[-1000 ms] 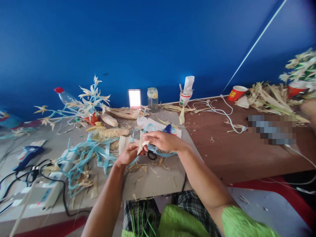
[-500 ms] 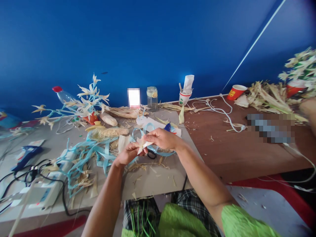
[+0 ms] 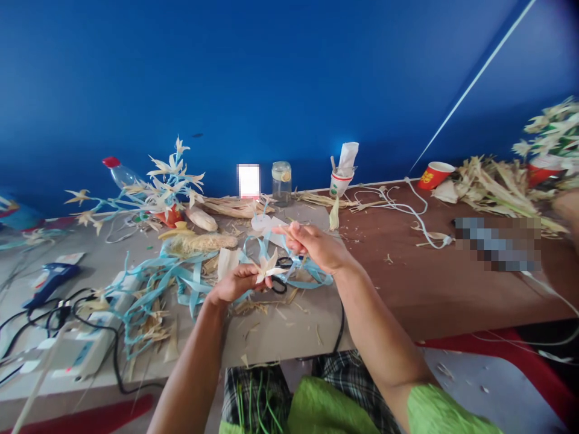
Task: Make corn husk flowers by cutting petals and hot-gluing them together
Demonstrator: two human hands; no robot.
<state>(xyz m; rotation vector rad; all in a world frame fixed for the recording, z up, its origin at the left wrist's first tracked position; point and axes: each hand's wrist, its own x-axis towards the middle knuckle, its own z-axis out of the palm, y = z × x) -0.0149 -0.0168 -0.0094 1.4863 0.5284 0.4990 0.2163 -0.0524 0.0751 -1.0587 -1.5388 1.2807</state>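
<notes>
Pinched in the fingers of my left hand (image 3: 239, 282) is a pale husk flower (image 3: 268, 268) with pointed petals. My right hand (image 3: 316, 244) is raised to the right of the flower, apart from it, index finger stretched toward the left and the other fingers partly curled; nothing shows in it. Under and around the hands lie light blue ribbon (image 3: 194, 280) and black-handled scissors (image 3: 279, 284). Left of them are a dried corn cob (image 3: 203, 243) and husk scraps. A flower arrangement on blue stems (image 3: 167, 175) stands behind at the left.
A blue glue gun (image 3: 54, 282), black cables and a white power strip (image 3: 85, 349) lie at the left. Along the wall stand a glass jar (image 3: 281, 184) and a paper cup (image 3: 340, 182). At the right are a red cup (image 3: 436, 175), husks (image 3: 493, 184) and a person's hand (image 3: 567, 208).
My right hand has let go of the flower and moved up and to the right. The flower stays in my left hand. The view has shifted slightly.
</notes>
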